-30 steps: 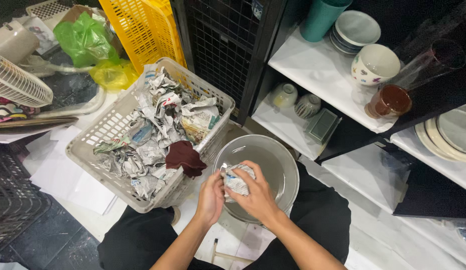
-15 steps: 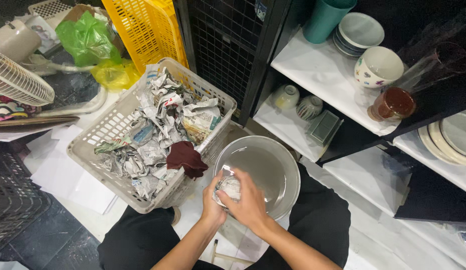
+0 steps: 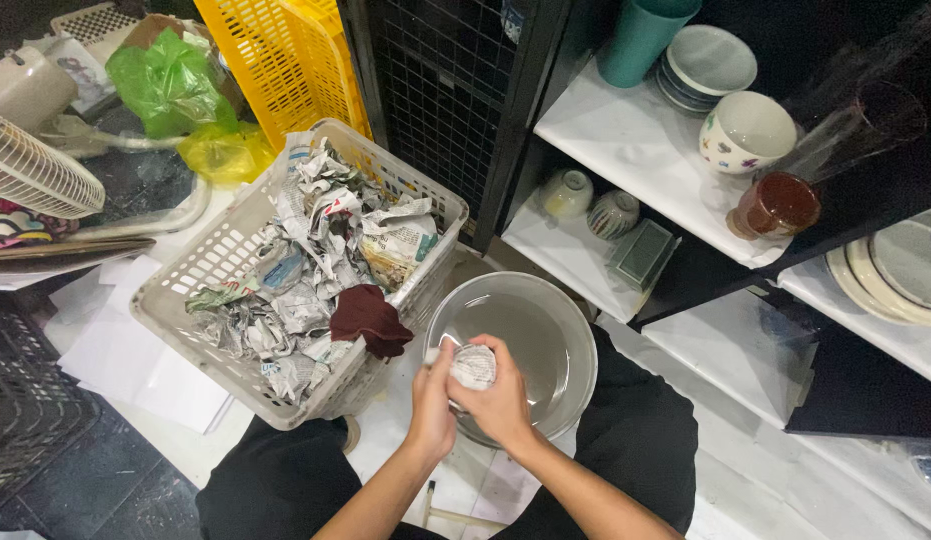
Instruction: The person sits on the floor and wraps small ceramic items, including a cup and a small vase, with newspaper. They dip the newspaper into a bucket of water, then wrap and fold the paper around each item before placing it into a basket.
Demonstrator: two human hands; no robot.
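While crouched over the grey bowl (image 3: 530,340), both hands pressing a crumpled newspaper ball (image 3: 472,366) at the bowl's near-left rim. Left hand (image 3: 432,405) clenched around the wad's left side, right hand (image 3: 500,400) wrapped over its right, both grips tight on paper. Left of the bowl, touching it, a white basket (image 3: 200,270) heaped with crumpled newspaper (image 3: 305,250), dark red cloth (image 3: 367,318) draped on its edge.

Light: you get bright, even light from above on the white shelf (image 3: 625,130).
Glare: soft sheen inside the grey bowl (image 3: 530,330).
Shadows: your lap and the lower left corner go dark.
Focus: sharp overall, slight stretch at the edges.
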